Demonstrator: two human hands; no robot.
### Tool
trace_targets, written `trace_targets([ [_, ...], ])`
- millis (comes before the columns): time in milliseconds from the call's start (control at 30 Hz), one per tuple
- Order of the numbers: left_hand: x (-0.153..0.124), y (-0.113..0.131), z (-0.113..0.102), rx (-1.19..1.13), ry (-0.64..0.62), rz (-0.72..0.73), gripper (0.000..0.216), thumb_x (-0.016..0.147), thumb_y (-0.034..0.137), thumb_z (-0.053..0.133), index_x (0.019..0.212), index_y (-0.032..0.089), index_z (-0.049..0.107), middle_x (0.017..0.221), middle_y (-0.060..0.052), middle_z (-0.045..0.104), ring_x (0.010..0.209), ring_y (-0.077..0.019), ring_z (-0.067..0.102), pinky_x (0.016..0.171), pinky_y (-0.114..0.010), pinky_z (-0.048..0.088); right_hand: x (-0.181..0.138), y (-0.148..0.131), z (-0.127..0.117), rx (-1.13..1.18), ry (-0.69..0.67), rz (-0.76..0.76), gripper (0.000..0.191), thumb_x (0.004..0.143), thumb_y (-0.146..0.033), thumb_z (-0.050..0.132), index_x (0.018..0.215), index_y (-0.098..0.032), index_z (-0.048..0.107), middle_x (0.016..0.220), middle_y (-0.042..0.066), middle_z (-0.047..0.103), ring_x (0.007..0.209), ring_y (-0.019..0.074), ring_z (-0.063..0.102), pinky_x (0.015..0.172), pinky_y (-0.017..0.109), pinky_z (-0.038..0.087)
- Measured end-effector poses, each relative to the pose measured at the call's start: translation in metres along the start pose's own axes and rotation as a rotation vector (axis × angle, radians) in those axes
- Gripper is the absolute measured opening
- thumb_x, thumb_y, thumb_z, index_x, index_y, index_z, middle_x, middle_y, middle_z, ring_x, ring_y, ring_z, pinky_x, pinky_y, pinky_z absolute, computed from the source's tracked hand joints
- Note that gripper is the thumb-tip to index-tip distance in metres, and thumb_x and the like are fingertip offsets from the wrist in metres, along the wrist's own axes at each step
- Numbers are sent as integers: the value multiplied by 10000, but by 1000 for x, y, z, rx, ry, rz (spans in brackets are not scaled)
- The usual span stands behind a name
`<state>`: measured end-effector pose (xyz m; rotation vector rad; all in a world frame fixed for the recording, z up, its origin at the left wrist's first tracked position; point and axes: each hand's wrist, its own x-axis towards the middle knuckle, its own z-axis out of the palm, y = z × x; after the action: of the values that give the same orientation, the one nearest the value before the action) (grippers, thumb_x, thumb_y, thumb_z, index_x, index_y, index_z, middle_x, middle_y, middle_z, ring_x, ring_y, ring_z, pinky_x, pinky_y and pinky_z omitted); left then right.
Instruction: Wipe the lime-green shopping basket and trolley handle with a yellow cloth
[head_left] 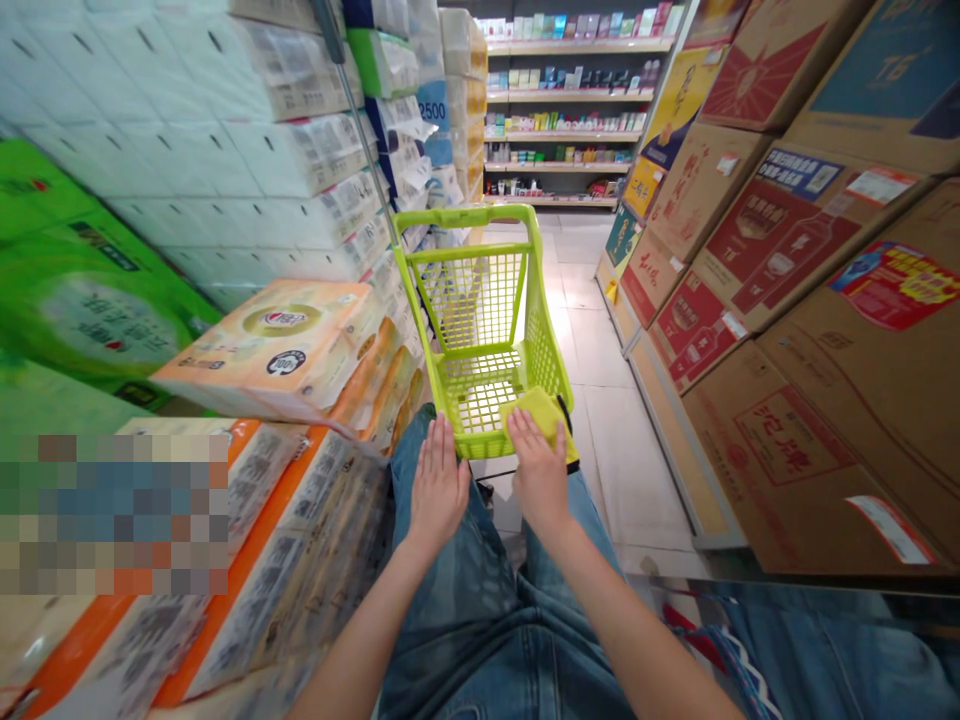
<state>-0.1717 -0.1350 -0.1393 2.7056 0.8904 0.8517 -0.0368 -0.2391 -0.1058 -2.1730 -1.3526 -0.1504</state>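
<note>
A lime-green plastic shopping basket cart with mesh walls stands in front of my knees, its handle frame at the far end. My right hand presses a folded yellow cloth against the near right corner of its rim, the fingers over the cloth. At the near left corner, my left hand lies with fingers stretched out, touching or very close to the rim. Nothing shows in the left hand. Through the mesh floor of the basket, light tiles are visible.
Stacked tissue packs rise close on my left, with green packs behind. Cardboard cartons line a low shelf on the right. Tiled aisle floor leads to shelves of small boxes. Blue denim fabric shows at lower right.
</note>
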Motion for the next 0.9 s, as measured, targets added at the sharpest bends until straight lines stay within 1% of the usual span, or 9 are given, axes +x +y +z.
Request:
trace_targets([
  [67,-1,-1,-1,-4,-6,3,714,983,218,376,1580,178,-13,1633,-167,215,1516,-269,188,1188,-525,309,0,-29,13,34,-49,-77,660,834,8,369,1468,-166,433,1519,74,462,1447,174,364,1237,498,-34],
  [133,-1,-3,-2,-8,-21,12,712,983,217,372,1580,182,-15,1632,-168,215,1517,-269,184,1186,-527,312,1,-47,23,54,-69,-128,598,886,-39,381,1469,-160,430,1525,74,454,1455,166,346,1243,480,-15],
  [233,-1,-4,-3,-6,-32,18,719,984,223,375,1579,183,-26,1631,-173,215,1518,-270,179,1185,-530,313,1,-51,26,71,-72,-171,575,912,-66,391,1476,-172,419,1527,69,452,1459,156,337,1241,478,-32],
  [333,0,-3,-2,8,-23,10,720,985,219,375,1579,180,-31,1631,-175,215,1518,-271,181,1184,-534,313,-3,-32,16,75,-84,-222,623,884,-24,385,1481,-199,410,1518,65,466,1449,138,353,1232,479,-66],
  [433,0,-1,-1,14,-21,7,717,983,212,375,1579,170,-20,1634,-167,210,1518,-269,182,1187,-526,313,-9,2,-1,75,-70,-231,682,835,25,367,1476,-201,420,1497,76,492,1434,144,383,1226,485,-72],
  [600,0,0,0,30,-15,9,702,986,219,370,1580,161,-1,1633,-159,219,1518,-264,179,1196,-511,301,-6,70,-25,49,51,-84,729,792,42,331,1453,-242,451,1469,59,530,1403,171,438,1214,558,-13],
  [700,1,0,0,35,-17,8,703,988,224,366,1580,160,-7,1634,-160,215,1518,-266,183,1194,-515,303,0,87,-29,22,104,-1,728,783,38,333,1426,-267,485,1444,46,558,1383,185,468,1208,590,19],
  [800,1,0,0,21,-14,10,703,988,227,367,1579,156,-8,1635,-165,205,1517,-272,184,1189,-522,312,1,70,-24,-10,110,27,749,744,46,357,1431,-224,487,1445,68,556,1394,199,453,1218,569,54],
  [900,1,0,0,6,1,11,693,991,228,360,1580,166,-1,1637,-162,200,1515,-272,191,1186,-529,316,-2,30,-10,-7,70,-2,772,734,50,377,1462,-199,450,1475,76,522,1419,195,415,1231,532,22],
])
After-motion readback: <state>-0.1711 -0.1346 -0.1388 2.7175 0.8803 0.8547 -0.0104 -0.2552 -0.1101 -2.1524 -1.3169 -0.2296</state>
